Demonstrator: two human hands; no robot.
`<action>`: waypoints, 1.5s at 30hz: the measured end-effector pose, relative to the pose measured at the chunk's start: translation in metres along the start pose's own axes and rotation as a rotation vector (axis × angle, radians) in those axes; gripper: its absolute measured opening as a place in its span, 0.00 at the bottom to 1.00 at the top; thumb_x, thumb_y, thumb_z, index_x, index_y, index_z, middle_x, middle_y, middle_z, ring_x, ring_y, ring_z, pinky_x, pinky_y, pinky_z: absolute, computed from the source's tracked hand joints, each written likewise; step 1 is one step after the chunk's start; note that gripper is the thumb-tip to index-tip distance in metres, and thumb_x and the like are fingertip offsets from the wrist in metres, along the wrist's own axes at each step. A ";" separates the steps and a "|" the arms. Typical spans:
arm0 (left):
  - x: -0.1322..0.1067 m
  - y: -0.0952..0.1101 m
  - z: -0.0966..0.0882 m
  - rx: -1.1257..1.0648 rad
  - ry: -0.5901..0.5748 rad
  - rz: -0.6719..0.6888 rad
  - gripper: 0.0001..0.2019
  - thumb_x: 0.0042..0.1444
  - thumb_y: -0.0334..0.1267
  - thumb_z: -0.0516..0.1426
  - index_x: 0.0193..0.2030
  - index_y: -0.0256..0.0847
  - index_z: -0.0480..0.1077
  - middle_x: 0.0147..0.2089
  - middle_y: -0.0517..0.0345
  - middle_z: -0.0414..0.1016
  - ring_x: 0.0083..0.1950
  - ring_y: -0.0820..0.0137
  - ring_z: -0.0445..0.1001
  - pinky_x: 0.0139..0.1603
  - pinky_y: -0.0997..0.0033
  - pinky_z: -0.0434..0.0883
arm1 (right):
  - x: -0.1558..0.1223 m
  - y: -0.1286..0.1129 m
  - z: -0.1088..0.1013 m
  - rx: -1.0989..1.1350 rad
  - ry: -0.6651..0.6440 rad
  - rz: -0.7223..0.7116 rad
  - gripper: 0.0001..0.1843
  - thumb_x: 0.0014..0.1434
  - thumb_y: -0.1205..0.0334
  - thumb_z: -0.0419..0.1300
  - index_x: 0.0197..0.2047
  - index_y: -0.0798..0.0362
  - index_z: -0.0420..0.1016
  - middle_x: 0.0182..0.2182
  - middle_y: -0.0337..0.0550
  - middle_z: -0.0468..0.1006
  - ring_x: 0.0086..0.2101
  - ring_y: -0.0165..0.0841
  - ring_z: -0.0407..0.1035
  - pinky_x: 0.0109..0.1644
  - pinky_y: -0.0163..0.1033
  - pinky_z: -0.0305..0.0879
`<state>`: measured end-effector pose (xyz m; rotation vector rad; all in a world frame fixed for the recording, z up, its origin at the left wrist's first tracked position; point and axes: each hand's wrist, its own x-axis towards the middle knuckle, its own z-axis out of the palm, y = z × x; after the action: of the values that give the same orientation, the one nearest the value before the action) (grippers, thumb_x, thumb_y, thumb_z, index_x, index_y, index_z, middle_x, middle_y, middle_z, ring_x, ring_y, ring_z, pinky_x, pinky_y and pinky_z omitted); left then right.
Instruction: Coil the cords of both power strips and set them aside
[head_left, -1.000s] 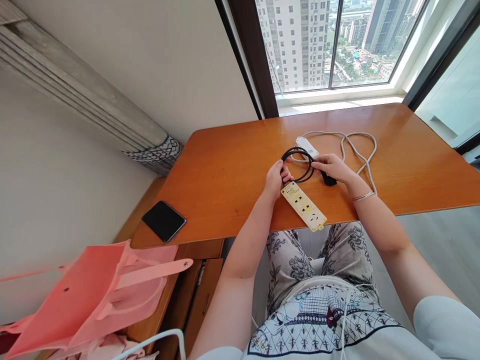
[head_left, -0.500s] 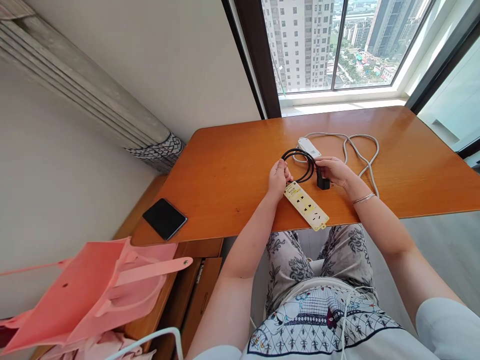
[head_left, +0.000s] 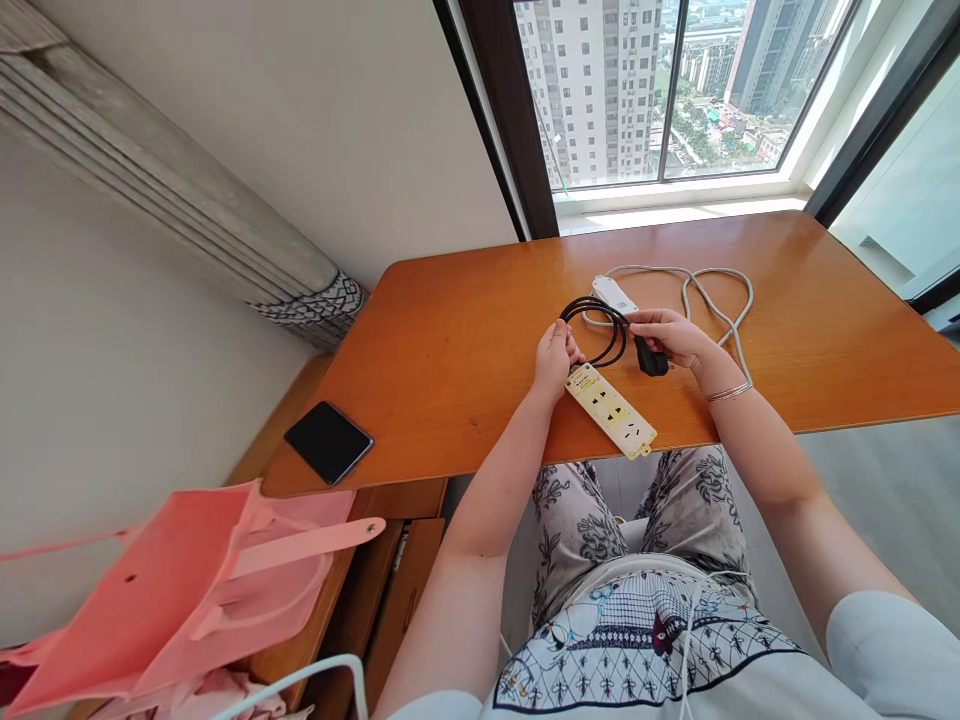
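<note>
1. L hand [head_left: 556,352]: fingers pinch coiled blk cable [head_left: 619,338].
2. R hand [head_left: 667,336]: fingertips pinch cable nr blk plug [head_left: 651,360].
3. Ylw pwr strip [head_left: 611,410]: at near edge of table [head_left: 450,370], poss. overhanging.
4. Risk: slack L grip could unwind cable.

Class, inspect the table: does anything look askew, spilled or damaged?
No spill or visible damage stands out. The power strip looks askew: it slants, its near end at the front edge of the table in this view.

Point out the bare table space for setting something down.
Bare: table between phone and left hand; also from white cord to table's right edge. Crowded: around left hand and right hand, with black cable, cream power strip, white block.
</note>
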<state>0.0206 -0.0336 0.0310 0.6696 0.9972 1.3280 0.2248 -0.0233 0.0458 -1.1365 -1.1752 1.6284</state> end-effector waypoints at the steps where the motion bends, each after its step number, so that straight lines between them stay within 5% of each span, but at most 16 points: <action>1: 0.000 -0.001 0.000 0.019 -0.011 -0.011 0.22 0.66 0.52 0.60 0.28 0.43 0.57 0.18 0.73 0.47 0.16 0.81 0.48 0.23 0.80 0.64 | 0.001 0.001 0.002 0.028 0.039 -0.020 0.18 0.47 0.65 0.74 0.43 0.54 0.83 0.28 0.36 0.78 0.21 0.19 0.58 0.22 0.27 0.55; 19: -0.008 -0.012 0.011 0.044 -0.213 -0.076 0.21 0.69 0.51 0.56 0.28 0.42 0.58 0.16 0.74 0.48 0.15 0.81 0.47 0.23 0.79 0.63 | 0.025 0.028 0.034 0.302 0.306 -0.195 0.13 0.56 0.62 0.68 0.37 0.49 0.65 0.31 0.32 0.72 0.31 0.24 0.76 0.38 0.31 0.76; 24: -0.012 -0.007 0.011 -0.049 -0.155 -0.098 0.22 0.67 0.53 0.58 0.28 0.42 0.57 0.16 0.74 0.47 0.15 0.81 0.46 0.21 0.80 0.61 | 0.022 0.028 0.024 -0.037 0.232 -0.322 0.16 0.52 0.56 0.71 0.34 0.50 0.67 0.27 0.32 0.70 0.26 0.26 0.70 0.29 0.31 0.65; 27: -0.013 0.002 0.010 -0.139 -0.117 -0.106 0.23 0.67 0.53 0.57 0.28 0.42 0.57 0.16 0.74 0.44 0.15 0.81 0.45 0.21 0.80 0.59 | 0.021 0.025 0.014 -0.246 0.316 -0.447 0.18 0.49 0.53 0.73 0.30 0.51 0.70 0.25 0.32 0.68 0.27 0.26 0.63 0.32 0.33 0.62; 29: -0.014 0.008 0.010 -0.207 -0.101 -0.114 0.23 0.68 0.53 0.56 0.27 0.42 0.56 0.16 0.74 0.43 0.15 0.81 0.43 0.20 0.80 0.58 | 0.020 0.024 0.013 -0.193 0.338 -0.467 0.19 0.50 0.49 0.72 0.35 0.51 0.72 0.30 0.35 0.73 0.32 0.28 0.66 0.37 0.35 0.65; 33: -0.016 0.016 0.010 -0.291 -0.093 -0.145 0.24 0.71 0.51 0.52 0.26 0.41 0.55 0.16 0.73 0.41 0.15 0.81 0.42 0.19 0.81 0.56 | 0.018 0.024 0.020 0.094 0.060 -0.289 0.26 0.59 0.37 0.62 0.51 0.49 0.73 0.43 0.42 0.80 0.44 0.34 0.73 0.49 0.41 0.70; 36: -0.016 0.017 0.010 -0.306 -0.085 -0.163 0.23 0.73 0.49 0.48 0.26 0.41 0.55 0.16 0.72 0.42 0.14 0.81 0.42 0.19 0.82 0.55 | 0.016 0.025 0.027 0.118 -0.142 -0.142 0.28 0.63 0.36 0.58 0.50 0.54 0.76 0.36 0.43 0.80 0.41 0.35 0.74 0.49 0.41 0.70; 40: -0.014 0.019 0.009 -0.332 -0.081 -0.172 0.23 0.75 0.47 0.46 0.26 0.40 0.56 0.15 0.72 0.42 0.14 0.81 0.42 0.18 0.82 0.54 | 0.011 0.022 0.027 0.018 -0.131 -0.159 0.24 0.54 0.45 0.70 0.46 0.55 0.81 0.32 0.38 0.77 0.36 0.31 0.70 0.42 0.36 0.66; 45: -0.011 0.023 0.004 -0.374 -0.073 -0.144 0.23 0.74 0.47 0.47 0.26 0.40 0.56 0.16 0.72 0.42 0.14 0.81 0.42 0.19 0.83 0.55 | 0.008 0.018 0.021 0.073 -0.144 -0.111 0.23 0.53 0.44 0.70 0.41 0.56 0.83 0.30 0.40 0.77 0.31 0.29 0.68 0.35 0.36 0.67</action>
<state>0.0141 -0.0397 0.0547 0.3520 0.6983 1.3074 0.2009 -0.0245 0.0302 -0.9043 -1.2368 1.6751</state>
